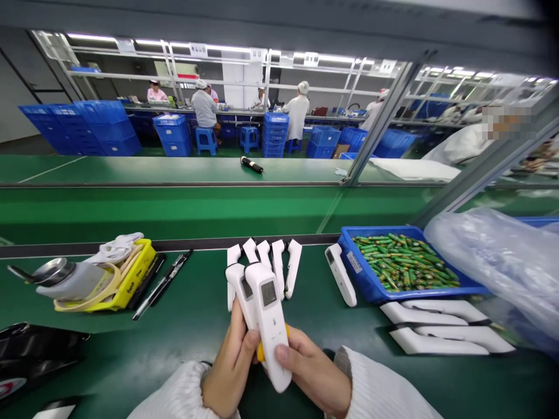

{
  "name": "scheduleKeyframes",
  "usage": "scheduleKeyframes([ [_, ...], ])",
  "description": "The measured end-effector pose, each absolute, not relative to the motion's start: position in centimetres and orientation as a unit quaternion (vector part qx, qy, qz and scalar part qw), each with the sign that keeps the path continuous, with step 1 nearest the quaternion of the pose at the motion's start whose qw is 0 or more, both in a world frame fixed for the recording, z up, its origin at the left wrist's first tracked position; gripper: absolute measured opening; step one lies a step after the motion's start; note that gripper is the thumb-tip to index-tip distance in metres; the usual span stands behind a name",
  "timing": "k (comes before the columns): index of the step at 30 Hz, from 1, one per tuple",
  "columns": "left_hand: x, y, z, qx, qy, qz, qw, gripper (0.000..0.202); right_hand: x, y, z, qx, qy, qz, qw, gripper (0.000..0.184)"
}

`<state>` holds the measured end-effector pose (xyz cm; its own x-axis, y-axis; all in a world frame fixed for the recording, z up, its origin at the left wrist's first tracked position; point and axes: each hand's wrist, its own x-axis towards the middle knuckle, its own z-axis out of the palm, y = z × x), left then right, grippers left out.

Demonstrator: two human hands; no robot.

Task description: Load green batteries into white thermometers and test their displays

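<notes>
Two white infrared thermometers are held up side by side in front of me, screens facing me. My left hand (236,361) is closed around the left infrared thermometer (241,291), which is partly covered by the other one. In my right hand (312,369) is the right infrared thermometer (271,326), my thumb pressing on its lower front. A bit of yellow shows behind it near my fingers. Just beyond them, several more white thermometers (292,267) lie in a row on the green table (183,343).
A blue bin (371,294) of green batteries (406,262) stands at right, a lone thermometer (340,276) beside it. Stacked thermometers (449,340) and clear plastic bags (502,262) lie further right. At left are a yellow basket (135,276), pens (161,288) and a black object (39,358).
</notes>
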<state>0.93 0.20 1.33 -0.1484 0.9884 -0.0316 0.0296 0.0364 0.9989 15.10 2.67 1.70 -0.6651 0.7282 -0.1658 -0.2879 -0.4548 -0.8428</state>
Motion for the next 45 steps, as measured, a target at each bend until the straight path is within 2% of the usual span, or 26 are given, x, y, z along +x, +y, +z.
scheduleKeyframes([
  [3,0.0,1.0,1.0,0.548,0.606,0.498,0.29,0.046,14.4,4.6,2.3,-0.316,-0.445,0.761,0.351,0.043],
  [5,-0.6,1.6,0.9,0.554,0.65,0.461,0.24,0.039,14.1,7.4,2.8,-0.363,-0.488,0.7,0.373,0.044],
  [7,-1.1,2.0,0.7,0.536,0.676,0.435,0.259,0.037,14.1,11.4,3.3,-0.437,-0.57,0.593,0.364,0.045],
  [9,-1.4,2.3,0.5,0.519,0.678,0.425,0.299,0.037,14.3,16.0,3.6,-0.527,-0.646,0.436,0.339,0.04],
  [15,-2.2,3.0,0.1,0.475,0.65,0.461,0.374,0.034,15.9,26.2,3.4,-0.647,-0.683,0.226,0.253,0.021],
  [22,-3.4,3.9,-0.2,0.385,0.607,0.552,0.422,0.039,17.0,27.9,2.9,-0.67,-0.718,0.104,0.16,0.028],
  [26,-3.4,3.8,0.5,0.326,0.569,0.589,0.472,0.059,16.1,25.4,4.1,-0.643,-0.747,0.068,0.153,0.03],
  [30,-2.6,3.4,1.4,0.202,0.506,0.653,0.525,0.088,15.5,19.7,4.5,-0.617,-0.765,0.091,0.159,0.022],
  [34,-1.4,3.0,2.0,0.198,0.47,0.687,0.518,0.095,17.3,15.3,3.0,-0.608,-0.743,0.213,0.18,0.019],
  [36,-1.0,2.6,2.4,0.204,0.462,0.682,0.529,0.089,18.7,14.6,2.0,-0.61,-0.707,0.284,0.217,0.013],
  [38,-0.7,2.2,2.8,0.205,0.458,0.665,0.552,0.073,19.9,14.4,1.3,-0.607,-0.654,0.358,0.273,0.01],
  [41,-0.5,1.8,3.2,0.237,0.449,0.632,0.585,0.053,20.9,14.0,1.2,-0.573,-0.558,0.471,0.371,0.019],
  [45,-0.7,1.6,2.9,0.273,0.449,0.575,0.627,0.056,20.9,12.1,2.2,-0.49,-0.449,0.592,0.456,0.025],
])
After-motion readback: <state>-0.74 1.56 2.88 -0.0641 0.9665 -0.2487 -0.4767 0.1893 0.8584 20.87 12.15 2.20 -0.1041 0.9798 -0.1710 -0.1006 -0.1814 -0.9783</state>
